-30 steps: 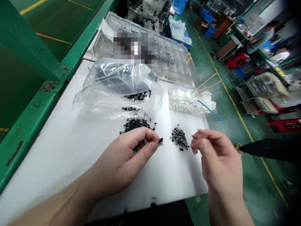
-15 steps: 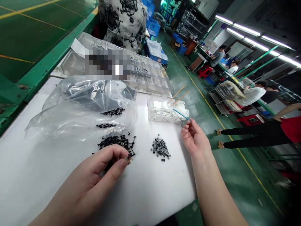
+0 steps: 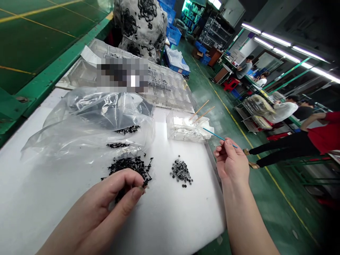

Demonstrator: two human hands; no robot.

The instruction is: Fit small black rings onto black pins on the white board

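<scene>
Pinching a small black part (image 3: pixel 145 183) between thumb and forefinger, a person's left hand (image 3: pixel 97 205) hangs over the white tabletop (image 3: pixel 191 216), partly hiding a tangled pile of thin black parts (image 3: pixel 127 164). The right hand (image 3: pixel 233 163) holds a slim blue stick (image 3: pixel 216 136), fingers closed near its rear end; whether the far tip touches anything cannot be told. Between the hands lies a loose heap of small black rings (image 3: pixel 181 171). A slack pinch could lose the part in the tangle, and a careless sweep could scatter the rings, which look light. Beyond rest a clear plastic bag (image 3: pixel 71 124) with more black parts inside and a transparent box (image 3: pixel 172 132) of crumpled white material (image 3: pixel 195 134) and two wooden sticks (image 3: pixel 201 109), where the blue stick might snag. Farther back sits a compartmented tray (image 3: pixel 183 101), a person in a floral-patterned top (image 3: pixel 150 30) behind it.
</scene>
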